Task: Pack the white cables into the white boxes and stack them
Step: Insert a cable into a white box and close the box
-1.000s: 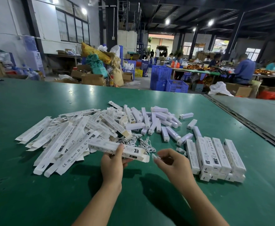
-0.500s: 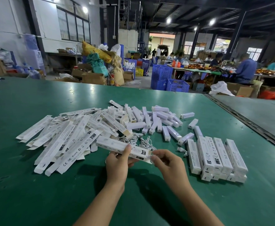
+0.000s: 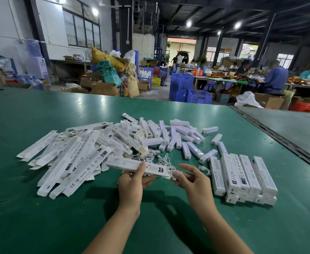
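left hand (image 3: pixel 132 182) grips white box (image 3: pixel 137 166) | right hand (image 3: pixel 192 180) at its end

Both forearms (image 3: pixel 117 226), left hand (image 3: pixel 131 183) and right hand (image 3: pixel 195 182) are bare.

Green table (image 3: pixel 40 226) — white boxes (image 3: pixel 242 173), cables (image 3: pixel 161 158)

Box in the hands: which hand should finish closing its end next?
Probably the right hand: it pinches at the right end of the box, while the left hand grips the middle, steadying it.
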Available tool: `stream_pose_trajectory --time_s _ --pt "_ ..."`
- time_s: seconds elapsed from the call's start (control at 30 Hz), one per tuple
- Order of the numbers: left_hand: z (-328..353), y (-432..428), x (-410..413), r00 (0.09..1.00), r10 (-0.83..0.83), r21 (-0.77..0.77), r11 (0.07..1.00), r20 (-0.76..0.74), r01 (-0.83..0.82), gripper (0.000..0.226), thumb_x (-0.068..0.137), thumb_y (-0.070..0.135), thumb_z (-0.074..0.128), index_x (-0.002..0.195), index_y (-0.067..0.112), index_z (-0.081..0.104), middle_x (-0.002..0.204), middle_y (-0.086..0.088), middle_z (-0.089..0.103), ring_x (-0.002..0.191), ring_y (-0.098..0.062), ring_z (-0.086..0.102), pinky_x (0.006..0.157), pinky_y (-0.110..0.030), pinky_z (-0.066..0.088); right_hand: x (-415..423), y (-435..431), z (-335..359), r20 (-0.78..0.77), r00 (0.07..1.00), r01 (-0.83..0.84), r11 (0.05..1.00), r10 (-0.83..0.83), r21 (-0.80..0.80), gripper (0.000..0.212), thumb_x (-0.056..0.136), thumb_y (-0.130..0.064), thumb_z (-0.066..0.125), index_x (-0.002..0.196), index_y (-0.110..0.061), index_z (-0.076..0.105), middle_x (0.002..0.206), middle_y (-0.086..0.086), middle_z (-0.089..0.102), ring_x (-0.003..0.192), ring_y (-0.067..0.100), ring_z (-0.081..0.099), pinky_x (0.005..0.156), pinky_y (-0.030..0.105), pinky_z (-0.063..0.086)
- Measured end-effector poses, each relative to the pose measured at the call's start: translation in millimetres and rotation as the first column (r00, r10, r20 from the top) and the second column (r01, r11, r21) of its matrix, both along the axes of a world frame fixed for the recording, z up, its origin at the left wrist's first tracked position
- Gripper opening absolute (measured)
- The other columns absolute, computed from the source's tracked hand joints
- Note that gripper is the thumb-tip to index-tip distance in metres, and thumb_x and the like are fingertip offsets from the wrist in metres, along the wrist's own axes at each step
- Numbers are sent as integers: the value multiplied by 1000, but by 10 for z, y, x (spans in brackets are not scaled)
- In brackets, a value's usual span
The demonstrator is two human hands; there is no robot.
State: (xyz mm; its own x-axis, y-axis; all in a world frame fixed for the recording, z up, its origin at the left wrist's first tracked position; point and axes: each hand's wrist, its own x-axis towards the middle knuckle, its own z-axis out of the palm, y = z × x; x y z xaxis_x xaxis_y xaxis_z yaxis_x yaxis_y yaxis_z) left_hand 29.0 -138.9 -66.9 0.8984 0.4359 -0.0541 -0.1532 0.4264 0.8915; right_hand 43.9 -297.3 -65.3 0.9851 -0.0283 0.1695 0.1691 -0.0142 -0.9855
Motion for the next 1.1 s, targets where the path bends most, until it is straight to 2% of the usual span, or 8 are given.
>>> stream_pose_trajectory --time_s 0.13,0.37,0.47,0.57,0.63,0.8,0.9,1.1 --pt "8 -4 -13 999 -41 7 999 11 41 9 98 15 61 105 10 64 91 -4 79 74 -25 76 54 -22 55 -6 -6 16 -19 1000 -7 997 9 75 39 62 -31 79 91 -8 69 79 10 76 73 22 72 69 26 59" --pt "-23 -37 -30 992 -126 112 986 28 122 15 98 17 60 113 13 62 95 -2 79 80 -27 77 57 -22 55 -5 -32 -16 -58 998 -8 983 20 184 16 66 -21 81 69 -7 76 79 16 75 82 28 74 69 21 58" --pt "-32 -28 -8 996 -89 94 992 17 87 14 98 17 62 111 11 63 94 -3 79 77 -28 77 55 -21 54 -12 -27 -20 -105 992 -46 976 69 211 20 65 -25 82 79 -11 79 86 18 75 88 29 72 84 35 59" --pt "-41 14 20 998 -59 49 997 -3 59 13 97 18 63 106 10 64 93 -5 78 75 -28 76 53 -22 54 -11 -38 -8 -141 979 -108 966 144 236 16 72 -15 81 87 -13 80 94 19 75 93 29 67 96 43 51" --pt "-49 41 33 998 -69 32 997 -14 70 13 97 20 63 105 11 64 93 -5 78 75 -27 76 54 -22 55 -11 -46 8 -143 972 -143 950 188 279 23 66 -16 81 88 -10 80 97 19 75 96 29 69 93 38 55" --pt "-69 54 51 990 -142 44 989 -21 143 15 97 24 63 108 14 64 97 -4 78 79 -26 76 55 -23 54 -3 -102 51 -185 962 -124 926 200 357 35 61 -8 78 94 3 74 96 23 74 84 24 74 67 20 57" --pt "-76 68 54 987 -155 65 986 -30 157 18 96 25 63 109 12 65 96 -5 78 78 -26 76 55 -22 53 20 -133 58 -234 943 -137 918 236 371 30 63 -5 77 91 4 74 96 25 73 78 22 73 66 20 58" --pt "-64 61 36 987 -161 113 980 -19 162 20 96 25 63 111 12 65 95 -3 78 78 -25 76 55 -22 54 38 -139 17 -264 935 -121 911 238 395 13 82 9 66 92 5 73 101 26 72 84 25 71 78 25 60"
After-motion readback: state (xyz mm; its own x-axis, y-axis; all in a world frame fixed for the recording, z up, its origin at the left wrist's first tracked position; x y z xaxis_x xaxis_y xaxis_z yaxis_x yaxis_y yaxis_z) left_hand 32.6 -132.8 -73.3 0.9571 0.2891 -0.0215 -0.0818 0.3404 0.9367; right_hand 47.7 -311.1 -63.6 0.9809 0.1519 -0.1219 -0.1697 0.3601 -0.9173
